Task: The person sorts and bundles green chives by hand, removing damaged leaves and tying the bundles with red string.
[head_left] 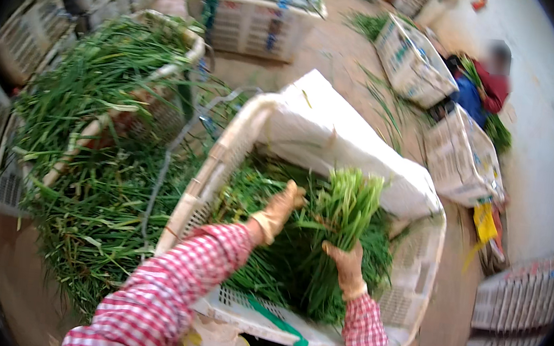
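Observation:
My right hand (346, 268), in a tan glove, grips a bunch of chives (349, 204) upright, its pale cut stems at the top and its dark leaves hanging below. To the left of that bunch is my left hand (277, 213), gloved too. Its fingers are bent together close to the stems, and whatever they pinch is too small to make out. Both hands are over a large white plastic crate (415, 268) with more loose chives (253, 275) inside. A white foam sheet (360, 151) lines the crate's far side.
Left of me, an overfull crate (195, 49) spills greens (91, 241) beside mine. A covered crate (252, 25) stands at the back. Beyond, at the right wall, a person (492, 84) sits among white crates (461, 155). Stacked crates (520, 300) stand at the right.

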Action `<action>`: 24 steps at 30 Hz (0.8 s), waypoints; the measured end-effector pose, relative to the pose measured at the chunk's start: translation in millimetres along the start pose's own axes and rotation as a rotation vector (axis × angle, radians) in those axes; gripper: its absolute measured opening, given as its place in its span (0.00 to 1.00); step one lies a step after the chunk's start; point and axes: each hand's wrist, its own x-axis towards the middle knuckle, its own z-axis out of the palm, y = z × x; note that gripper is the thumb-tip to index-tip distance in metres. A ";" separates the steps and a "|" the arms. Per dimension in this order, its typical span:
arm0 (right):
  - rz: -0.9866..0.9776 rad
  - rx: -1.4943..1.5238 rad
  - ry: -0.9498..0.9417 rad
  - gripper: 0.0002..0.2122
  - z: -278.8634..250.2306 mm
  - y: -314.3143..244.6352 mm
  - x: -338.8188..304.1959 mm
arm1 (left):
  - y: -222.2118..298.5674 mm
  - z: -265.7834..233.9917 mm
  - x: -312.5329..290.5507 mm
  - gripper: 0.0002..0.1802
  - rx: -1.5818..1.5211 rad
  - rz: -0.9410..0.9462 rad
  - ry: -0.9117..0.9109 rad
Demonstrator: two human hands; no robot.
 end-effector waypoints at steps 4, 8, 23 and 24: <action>0.008 -0.062 -0.050 0.33 29.6 16.7 -7.5 | -89.1 -12.4 51.6 0.32 -0.388 0.110 -0.298; 0.349 -1.138 -0.172 0.59 57.3 -8.7 3.7 | -99.2 -37.5 55.5 0.29 -0.591 -0.032 -0.535; -0.675 -0.542 0.547 0.21 -36.8 -143.7 -210.9 | 175.3 193.4 -252.4 0.55 0.370 0.794 -1.052; -0.606 -0.404 0.533 0.20 -17.1 -172.0 -228.5 | 161.2 188.8 -259.9 0.59 0.280 0.735 -1.082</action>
